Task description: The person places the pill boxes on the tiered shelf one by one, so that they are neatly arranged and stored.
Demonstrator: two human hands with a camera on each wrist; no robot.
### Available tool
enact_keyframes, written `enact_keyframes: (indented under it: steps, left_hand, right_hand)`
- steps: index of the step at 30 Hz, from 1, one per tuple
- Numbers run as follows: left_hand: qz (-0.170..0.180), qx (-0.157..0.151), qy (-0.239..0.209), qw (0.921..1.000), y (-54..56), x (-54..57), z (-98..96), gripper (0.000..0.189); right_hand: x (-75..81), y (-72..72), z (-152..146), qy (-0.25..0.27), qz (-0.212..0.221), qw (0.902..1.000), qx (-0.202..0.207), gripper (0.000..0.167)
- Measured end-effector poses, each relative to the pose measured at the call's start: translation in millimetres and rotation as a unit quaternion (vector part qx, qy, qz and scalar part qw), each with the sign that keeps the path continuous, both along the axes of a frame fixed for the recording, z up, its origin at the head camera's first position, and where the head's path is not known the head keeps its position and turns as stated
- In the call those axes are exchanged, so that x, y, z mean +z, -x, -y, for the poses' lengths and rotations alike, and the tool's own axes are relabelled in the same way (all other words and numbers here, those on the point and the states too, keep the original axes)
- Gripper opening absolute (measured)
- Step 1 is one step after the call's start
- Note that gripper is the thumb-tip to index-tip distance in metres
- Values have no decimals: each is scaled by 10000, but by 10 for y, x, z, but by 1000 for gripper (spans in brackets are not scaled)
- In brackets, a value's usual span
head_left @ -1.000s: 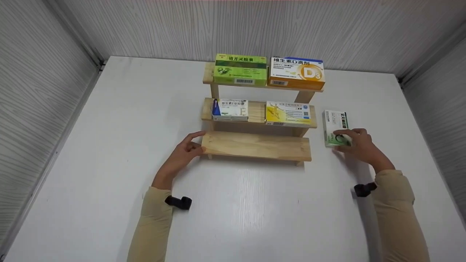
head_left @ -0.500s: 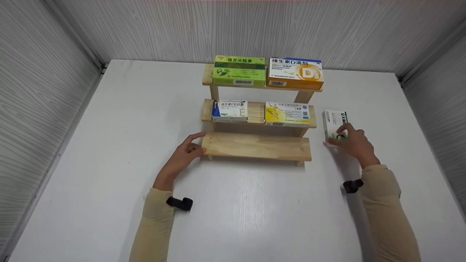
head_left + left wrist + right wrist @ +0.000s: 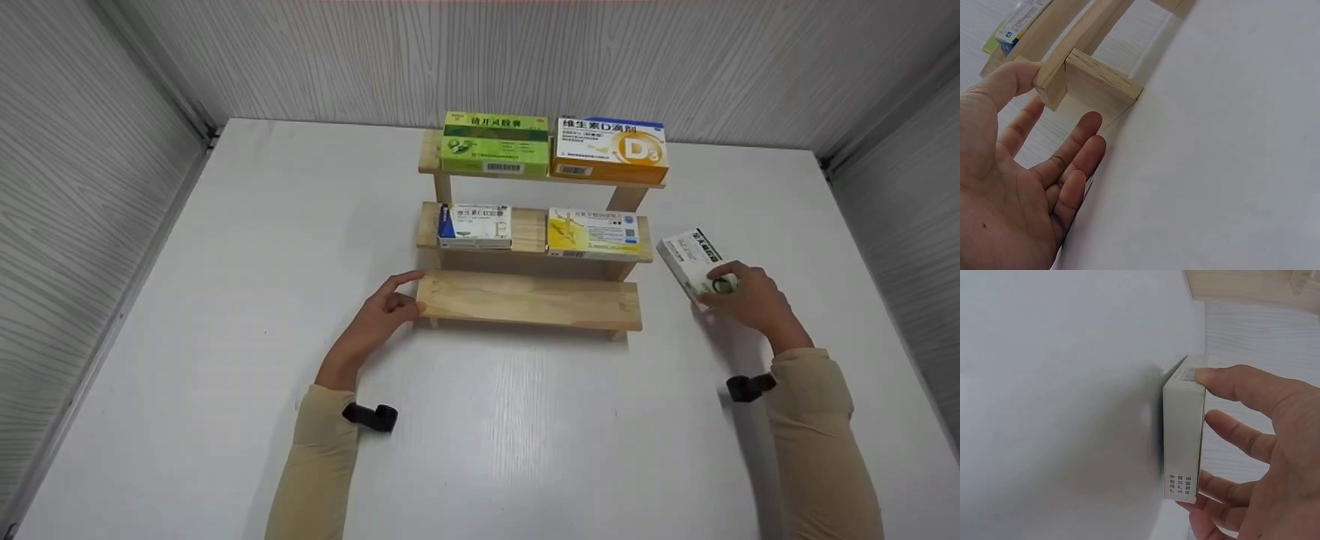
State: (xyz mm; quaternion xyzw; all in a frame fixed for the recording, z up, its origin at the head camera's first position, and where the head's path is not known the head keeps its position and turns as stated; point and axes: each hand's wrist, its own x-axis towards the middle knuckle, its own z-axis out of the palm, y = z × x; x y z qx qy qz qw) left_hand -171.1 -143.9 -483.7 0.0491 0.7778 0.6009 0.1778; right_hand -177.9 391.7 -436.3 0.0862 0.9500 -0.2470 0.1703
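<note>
My right hand (image 3: 748, 296) grips the near end of a white and green medicine box (image 3: 691, 251), right of the wooden stand. In the right wrist view the thumb is on one narrow side of the box (image 3: 1182, 439) and other fingers are at the opposite side. The box lies turned, its far end pointing left. My left hand (image 3: 382, 309) pinches the left end of the lowest board of the three-step wooden stand (image 3: 525, 300) with thumb and forefinger. The left wrist view shows its other fingers extended beside the stand's leg (image 3: 1103, 79).
A green medicine box (image 3: 495, 142) and an orange-white vitamin D box (image 3: 609, 148) stand on the top step. On the middle step are a blue-white box (image 3: 474, 225) and a yellow-white box (image 3: 592, 232). The white table (image 3: 510, 435) ends at grey wood-grain walls.
The white and green box has turned so its far end swings left and its near end right. The right hand shifted left, then back right. The left hand stays at the stand.
</note>
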Motion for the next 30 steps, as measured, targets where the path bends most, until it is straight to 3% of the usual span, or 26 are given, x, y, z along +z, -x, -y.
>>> enact_keyframes:
  steps: [9,17,23,30]
  left_hand:
    - [-3,-19,4,10000,-9,0,1,53]
    - [-64,-20,-15,10000,0,-2,1,53]
    - [-56,-58,31,10000,15,-23,3,54]
    - [-16,-36,-89,10000,11,-4,0,54]
  right_hand:
    - [159,-165,-225,531,-454,9969,374,54]
    - [429,-369,-383,508,-1027,9918,574,46]
    - [605,-538,-389,448,-1357,9873,692,43]
    - [724,-684,-273,610,-1780,9759,1106,39]
